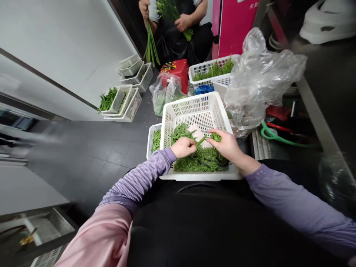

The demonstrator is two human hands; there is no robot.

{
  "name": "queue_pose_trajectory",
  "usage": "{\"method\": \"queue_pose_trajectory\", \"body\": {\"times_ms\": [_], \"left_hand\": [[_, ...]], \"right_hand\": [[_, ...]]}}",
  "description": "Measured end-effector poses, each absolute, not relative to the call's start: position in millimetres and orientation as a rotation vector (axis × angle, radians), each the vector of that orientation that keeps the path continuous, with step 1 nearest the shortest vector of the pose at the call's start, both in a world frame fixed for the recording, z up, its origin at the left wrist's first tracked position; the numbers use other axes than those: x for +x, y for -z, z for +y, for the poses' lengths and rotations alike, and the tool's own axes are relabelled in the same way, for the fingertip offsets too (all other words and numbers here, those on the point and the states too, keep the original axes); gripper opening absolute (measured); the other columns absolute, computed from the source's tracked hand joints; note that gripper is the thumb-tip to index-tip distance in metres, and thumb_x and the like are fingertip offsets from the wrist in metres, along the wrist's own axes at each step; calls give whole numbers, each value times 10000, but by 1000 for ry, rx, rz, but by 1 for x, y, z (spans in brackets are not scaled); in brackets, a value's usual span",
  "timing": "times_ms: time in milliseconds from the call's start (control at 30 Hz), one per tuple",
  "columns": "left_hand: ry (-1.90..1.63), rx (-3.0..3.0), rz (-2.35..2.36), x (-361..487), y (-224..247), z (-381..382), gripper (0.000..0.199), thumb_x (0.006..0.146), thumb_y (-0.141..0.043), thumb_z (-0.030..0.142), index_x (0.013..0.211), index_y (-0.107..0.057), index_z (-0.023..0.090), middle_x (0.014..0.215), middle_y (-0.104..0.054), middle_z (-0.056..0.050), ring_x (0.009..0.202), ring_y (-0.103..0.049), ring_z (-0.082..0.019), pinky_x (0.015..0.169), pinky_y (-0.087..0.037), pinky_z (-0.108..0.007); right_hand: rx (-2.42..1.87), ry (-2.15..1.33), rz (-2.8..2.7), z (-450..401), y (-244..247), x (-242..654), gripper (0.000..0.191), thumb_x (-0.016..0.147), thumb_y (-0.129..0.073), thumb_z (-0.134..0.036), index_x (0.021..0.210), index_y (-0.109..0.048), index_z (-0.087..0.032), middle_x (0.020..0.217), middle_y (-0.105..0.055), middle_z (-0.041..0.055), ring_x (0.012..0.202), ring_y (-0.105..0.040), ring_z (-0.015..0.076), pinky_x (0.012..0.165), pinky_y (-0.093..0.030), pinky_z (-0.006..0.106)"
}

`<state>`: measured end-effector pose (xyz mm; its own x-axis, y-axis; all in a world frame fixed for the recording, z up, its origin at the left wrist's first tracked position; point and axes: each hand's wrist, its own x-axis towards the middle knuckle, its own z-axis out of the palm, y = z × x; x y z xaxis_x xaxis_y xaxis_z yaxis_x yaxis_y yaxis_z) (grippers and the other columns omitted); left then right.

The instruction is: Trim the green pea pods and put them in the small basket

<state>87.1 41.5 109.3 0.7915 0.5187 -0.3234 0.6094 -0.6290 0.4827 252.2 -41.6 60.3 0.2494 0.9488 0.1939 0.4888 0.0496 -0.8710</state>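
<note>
A white plastic basket [194,177] sits close in front of my body. Over it, my left hand [183,147] is closed in a pinch at one end of a green pea pod [201,139]. The pod's other end points at my right hand [226,146], whose fingers are curled round several more green pods [216,137]. Below both hands, a heap of thin green trimmings [198,161] fills the near part of the basket. Loose pea pods [180,132] are piled at its left side.
A smaller basket of green pods [156,140] stands to the left. Farther back are stacked baskets [122,105], a red stool [181,72] and plastic bags [167,92]. A large clear bag [256,85] bulges at the right. Opposite, another person's hands [183,23] hold long green stalks.
</note>
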Motion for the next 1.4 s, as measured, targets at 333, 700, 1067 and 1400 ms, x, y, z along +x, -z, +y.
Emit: {"method": "queue_pose_trajectory", "body": {"times_ms": [333,700,1067,1400], "left_hand": [[-79,2777,711,109,-103,39,264,794,-364,233,724,-598,132,731,-574,-63,693,-528,-134,680,-410,-251],[523,2755,990,53,5,48,356,773,-428,162,1120,-502,194,1017,-472,-88,881,-530,-171,746,-432,-264],[244,2707,1127,78,-7,72,181,801,-426,199,916,-547,131,927,-550,-100,840,-552,-173,745,-438,-279],[-242,1284,1101,93,-90,27,94,745,-557,119,730,-469,88,546,-580,-19,480,-578,-102,473,-493,-225]], "right_hand": [[-1454,-943,-1268,-35,-61,248,131,660,-599,-297,744,-616,-197,746,-609,26,721,-559,183,687,-424,315],[-968,-1390,-323,-23,-68,292,153,664,-568,-345,677,-488,-215,643,-578,0,564,-546,146,505,-452,294],[-1429,-1164,-738,-23,-56,270,207,577,-668,-339,672,-555,-195,570,-552,-14,508,-512,138,530,-438,302],[-1610,-599,-1795,-36,-46,235,152,726,-558,-312,838,-628,-235,840,-643,34,776,-569,198,668,-402,300]]}}
